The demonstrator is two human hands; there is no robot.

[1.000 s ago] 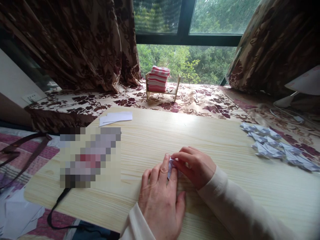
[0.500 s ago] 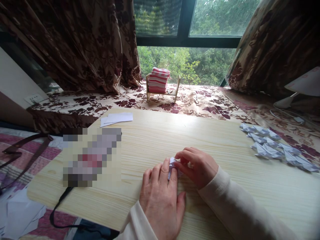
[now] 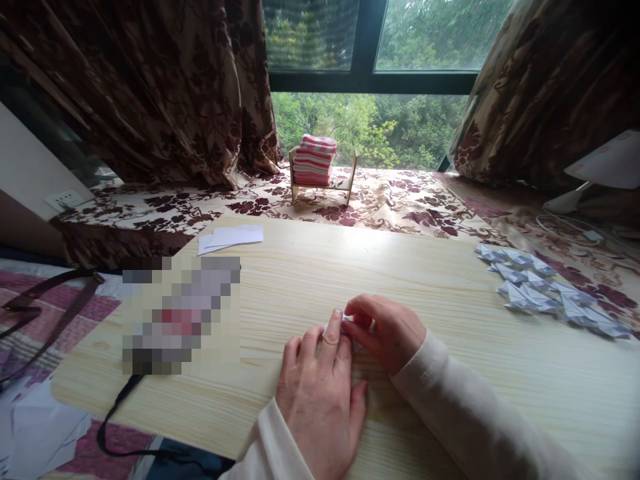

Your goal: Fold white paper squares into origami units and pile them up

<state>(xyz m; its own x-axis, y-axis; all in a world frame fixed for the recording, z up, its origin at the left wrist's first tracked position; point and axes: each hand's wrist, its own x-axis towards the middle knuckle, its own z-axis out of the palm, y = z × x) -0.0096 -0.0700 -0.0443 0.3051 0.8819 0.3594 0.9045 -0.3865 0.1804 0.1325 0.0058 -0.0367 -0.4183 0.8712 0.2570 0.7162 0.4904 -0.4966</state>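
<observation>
A small piece of folded white paper (image 3: 345,319) lies on the pale wooden table, mostly covered by my fingers. My left hand (image 3: 320,387) rests palm down with its fingers stretched out, the index fingertip pressing on the paper. From the right, my right hand (image 3: 385,330) pinches the paper's edge between thumb and bent index finger. The fingertips of the two hands almost touch, and the exact shape of the fold is hidden beneath them.
Several folded white paper pieces (image 3: 543,287) sit at the table's right edge. Flat paper strips (image 3: 233,237) lie at the back left, near a pixelated object with a black cable (image 3: 113,410). Loose paper sheets (image 3: 40,423) lie on the bed at lower left.
The view has shifted slightly. Less of the folded paper shows now, with my left index finger and right fingertips closer together over it.
</observation>
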